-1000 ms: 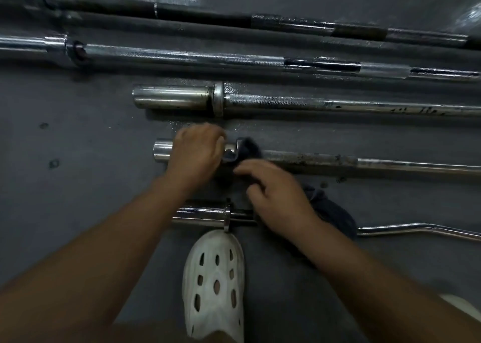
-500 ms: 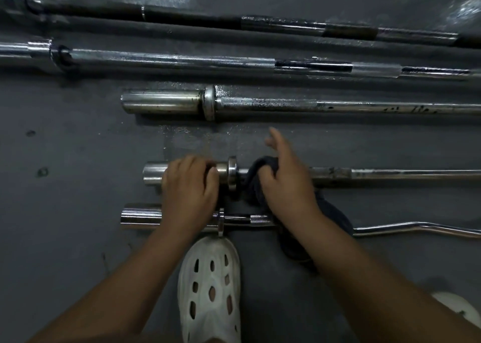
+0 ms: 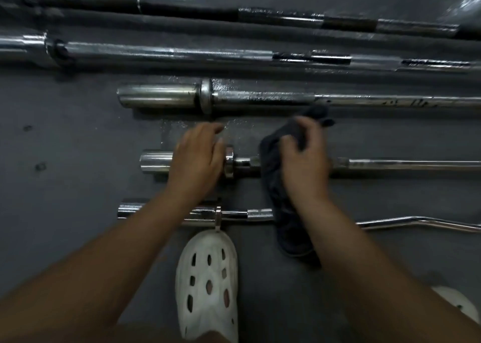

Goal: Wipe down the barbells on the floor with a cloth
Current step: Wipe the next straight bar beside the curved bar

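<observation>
Sliding rightward along the short bar (image 3: 403,164), the right grip (image 3: 304,158) has carried the cloth (image 3: 272,165) away from the collar (image 3: 229,162), which it was pressed against half a second ago. A bare stretch of shaft now shows between collar and cloth. The right grip holds the cloth bunched in curled fingers and thumb. One corner pokes up toward the third bar (image 3: 260,96), and the tail hangs down across the curl bar (image 3: 260,214) to the floor (image 3: 65,147) at lower centre.

The left grip (image 3: 200,160) has loosened. Its fingers were curled tight on the sleeve (image 3: 156,160), but now they lie relaxed and reach past the bar, with the palm still over the sleeve beside the collar. It looks to me like steadying more than clamping.

My reading is that the collar end is done and the stroke down the shaft has only begun, since most of that bar runs off unwiped to the right of the frame. I cannot tell how clean the other bars are.

A white clog (image 3: 208,285) stands just below the curl bar.

I can read no brand or label. The dark marks on the third bar's shaft, at right, are too smeared to make out.
</observation>
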The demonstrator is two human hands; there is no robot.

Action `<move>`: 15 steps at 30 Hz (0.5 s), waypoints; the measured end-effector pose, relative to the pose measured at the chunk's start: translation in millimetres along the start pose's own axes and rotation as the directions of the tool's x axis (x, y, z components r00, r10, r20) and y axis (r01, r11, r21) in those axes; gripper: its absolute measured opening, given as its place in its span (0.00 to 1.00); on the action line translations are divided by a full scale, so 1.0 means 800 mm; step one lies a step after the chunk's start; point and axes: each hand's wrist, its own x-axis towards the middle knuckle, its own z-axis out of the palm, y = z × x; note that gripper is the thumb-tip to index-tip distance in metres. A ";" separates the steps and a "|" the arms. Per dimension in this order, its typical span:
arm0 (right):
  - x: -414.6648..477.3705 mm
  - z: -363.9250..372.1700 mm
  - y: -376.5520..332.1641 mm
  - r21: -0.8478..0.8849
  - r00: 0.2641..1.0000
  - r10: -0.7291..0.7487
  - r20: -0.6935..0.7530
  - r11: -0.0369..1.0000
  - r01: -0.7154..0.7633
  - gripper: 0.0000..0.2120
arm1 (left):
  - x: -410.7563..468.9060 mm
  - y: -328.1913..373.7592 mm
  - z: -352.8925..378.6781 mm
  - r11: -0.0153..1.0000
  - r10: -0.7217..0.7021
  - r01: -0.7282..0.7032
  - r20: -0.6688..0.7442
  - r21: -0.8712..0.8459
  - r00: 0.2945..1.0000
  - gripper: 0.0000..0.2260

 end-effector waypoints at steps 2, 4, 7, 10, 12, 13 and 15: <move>-0.027 0.022 -0.002 -0.207 0.893 -0.160 0.420 0.941 0.266 0.20 | -0.023 0.007 0.010 0.994 0.039 -0.041 0.023 0.099 0.999 0.17; -0.033 0.022 0.000 -0.340 0.765 -0.189 0.616 0.812 0.474 0.25 | -0.035 0.009 0.015 0.968 0.094 -0.119 0.116 0.223 0.989 0.23; 0.010 -0.022 0.010 -0.512 0.846 -0.056 0.530 0.774 0.372 0.26 | -0.032 0.002 0.007 0.965 0.099 -0.127 0.127 0.228 0.987 0.24; 0.024 -0.081 0.033 -0.641 0.974 0.113 0.197 0.766 0.041 0.22 | -0.058 0.018 -0.005 0.993 0.054 -0.053 0.001 0.105 0.999 0.17; -0.004 -0.066 0.031 -0.600 0.971 0.103 0.217 0.799 0.049 0.25 | -0.053 0.030 0.004 0.991 0.082 -0.081 -0.006 0.105 0.997 0.16; -0.025 -0.045 0.027 -0.594 0.942 0.069 0.327 0.791 0.148 0.28 | -0.047 0.032 0.014 0.984 0.111 -0.116 0.041 0.135 0.993 0.17; -0.062 -0.018 0.021 -0.581 0.846 -0.003 0.532 0.726 0.368 0.30 | -0.045 0.030 0.029 0.956 0.185 -0.215 0.158 0.200 0.970 0.19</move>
